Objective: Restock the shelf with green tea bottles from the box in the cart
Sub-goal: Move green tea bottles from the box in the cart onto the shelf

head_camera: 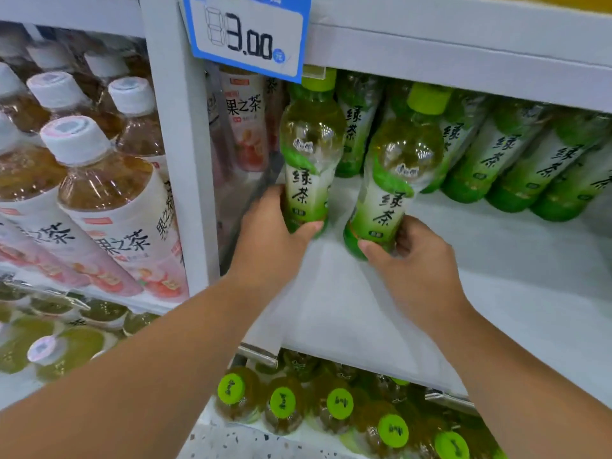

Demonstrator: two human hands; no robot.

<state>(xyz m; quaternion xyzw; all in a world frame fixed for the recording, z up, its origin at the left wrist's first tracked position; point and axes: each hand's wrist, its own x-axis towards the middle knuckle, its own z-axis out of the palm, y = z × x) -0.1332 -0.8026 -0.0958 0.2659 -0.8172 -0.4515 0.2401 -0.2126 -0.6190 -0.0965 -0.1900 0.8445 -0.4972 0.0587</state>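
Observation:
My left hand [271, 233] grips the lower part of a green tea bottle [309, 150] with a lime cap, held upright over the left end of the white shelf [496, 276]. My right hand [417, 256] grips the base of a second green tea bottle [394, 173], tilted slightly right, just beside the first. Both bottles are over the shelf's front area. Behind them a row of green tea bottles [516, 157] stands at the back of the shelf. The box and the cart are out of view.
A white upright post [180, 154] divides the bay from peach fruit tea bottles [109, 207] on the left. A blue price tag [248, 31] reading 3.00 hangs above. Lime-capped bottles [337, 404] fill the shelf below.

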